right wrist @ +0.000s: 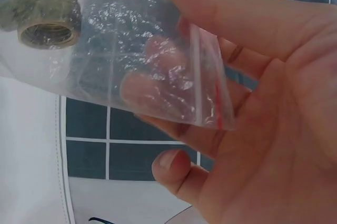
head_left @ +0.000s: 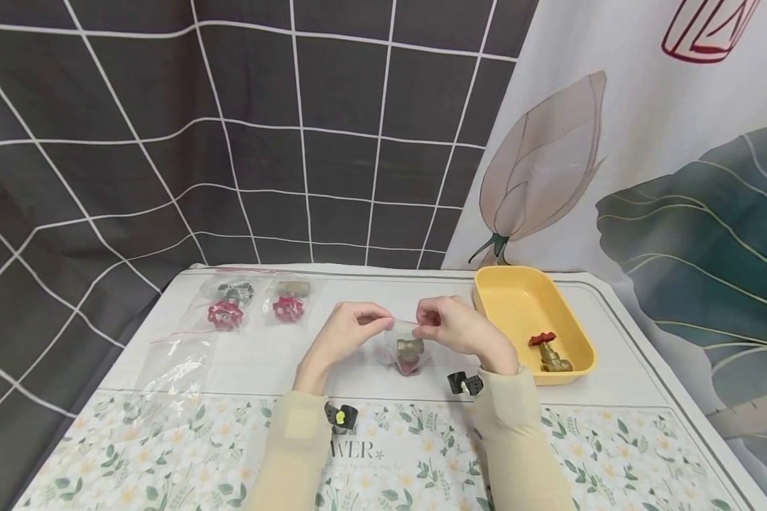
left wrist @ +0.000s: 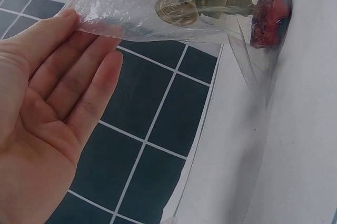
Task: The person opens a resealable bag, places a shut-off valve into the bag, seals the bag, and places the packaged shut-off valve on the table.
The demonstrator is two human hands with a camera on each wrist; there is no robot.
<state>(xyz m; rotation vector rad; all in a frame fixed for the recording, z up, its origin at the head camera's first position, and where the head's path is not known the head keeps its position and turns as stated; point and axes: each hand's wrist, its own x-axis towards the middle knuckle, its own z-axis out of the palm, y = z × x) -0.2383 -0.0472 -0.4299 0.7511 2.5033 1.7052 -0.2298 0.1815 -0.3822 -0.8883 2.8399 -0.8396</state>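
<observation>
Left of the frame's centre lie bagged valves (head_left: 226, 314); at lower centre, the left hand (head_left: 345, 332) pinches a clear bag (head_left: 391, 348) around a brass valve (head_left: 410, 348), the right hand (head_left: 459, 326) its opposite edge; at lower right sits a yellow tray (head_left: 514, 305).

I'm facing a cloth-covered table (head_left: 371, 287), its white showing beyond a floral near part. Toward its far left, two zip bags (head_left: 270, 301) with red-handwheel valves (head_left: 226, 315) inside are lying; nearer me, a clear flat bag (head_left: 174, 365) is lying; on my right, a yellow plastic tray (head_left: 518, 305) is sitting.
</observation>
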